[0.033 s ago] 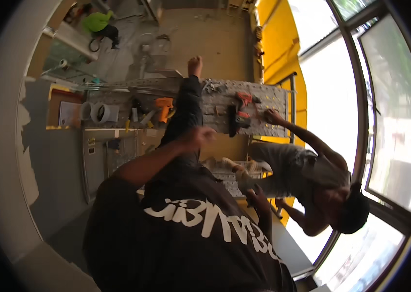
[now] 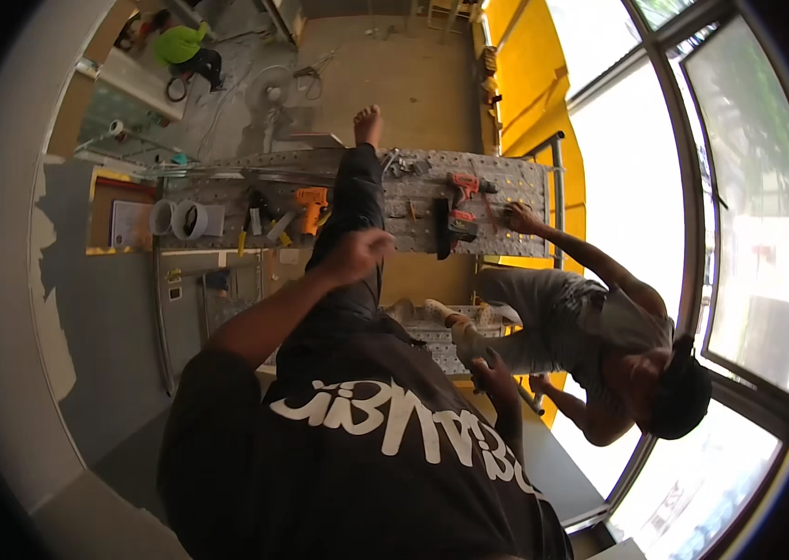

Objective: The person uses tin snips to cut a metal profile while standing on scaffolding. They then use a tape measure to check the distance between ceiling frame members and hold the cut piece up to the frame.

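Observation:
My left hand (image 2: 362, 256) hangs above my dark trouser leg (image 2: 357, 191), its fingers curled in. Whether anything is inside it I cannot make out. Low on my right side, my right hand (image 2: 495, 376) is closed, and a small dark thing seems to stick out of it, too unclear to name. Beyond my hands, a perforated metal scaffold platform (image 2: 413, 233) carries a red and black cordless drill (image 2: 463, 191), an orange power tool (image 2: 311, 207) and several small metal parts (image 2: 402, 166). My bare foot (image 2: 368, 126) rests past the platform's far edge.
At right a co-worker (image 2: 591, 327) in grey reaches one hand (image 2: 522, 218) to the platform's end, beside a metal guard rail (image 2: 557, 191). White pipe rings (image 2: 191, 219) stand at left. Far below, a person in a bright green top (image 2: 182, 45) bends. Large windows (image 2: 749, 187) line the right.
My left hand has moved slightly left and its blur has gone; its fingers now look more curled. The co-worker's head has shifted a little. The tools stay put on the platform.

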A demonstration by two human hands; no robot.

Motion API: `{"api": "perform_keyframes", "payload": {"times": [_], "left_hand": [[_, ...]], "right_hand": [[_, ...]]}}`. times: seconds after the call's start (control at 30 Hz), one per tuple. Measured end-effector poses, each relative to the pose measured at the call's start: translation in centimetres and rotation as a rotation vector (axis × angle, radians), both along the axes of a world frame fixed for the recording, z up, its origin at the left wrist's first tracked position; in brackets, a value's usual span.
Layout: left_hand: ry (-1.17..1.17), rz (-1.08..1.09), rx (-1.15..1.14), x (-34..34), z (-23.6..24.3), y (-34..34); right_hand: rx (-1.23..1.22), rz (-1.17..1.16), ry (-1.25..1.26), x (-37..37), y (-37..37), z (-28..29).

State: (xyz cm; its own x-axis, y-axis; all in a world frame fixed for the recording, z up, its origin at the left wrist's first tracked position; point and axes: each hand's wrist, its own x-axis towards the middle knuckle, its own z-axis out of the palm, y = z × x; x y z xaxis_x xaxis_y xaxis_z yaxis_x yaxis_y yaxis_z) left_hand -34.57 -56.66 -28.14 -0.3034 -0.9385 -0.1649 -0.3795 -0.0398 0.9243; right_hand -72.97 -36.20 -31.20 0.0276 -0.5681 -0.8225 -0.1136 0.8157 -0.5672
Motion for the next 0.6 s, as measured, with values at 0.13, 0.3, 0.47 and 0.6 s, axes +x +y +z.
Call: {"api": "perform_keyframes", "payload": {"times": [0.13,0.3,0.47,0.6], "left_hand": [[-0.098,0.357,0.057,7.9,-2.0,0.4],[-0.78,0.193,0.327,19.2,-10.4,9.7],[-0.815,0.169,0.703,22.4,-11.4,25.5],[-0.704,0.2,0.757,20.2,-10.4,31.7]], "right_hand": [[-0.06,0.029,-0.041,1.0,1.3,-1.8],[-0.179,0.095,-0.073,2.0,3.5,-3.2],[-0.285,0.14,0.201,0.6,7.7,-4.5],[-0.281,0.249,0.216,0.1,5.7,-0.8]]}}
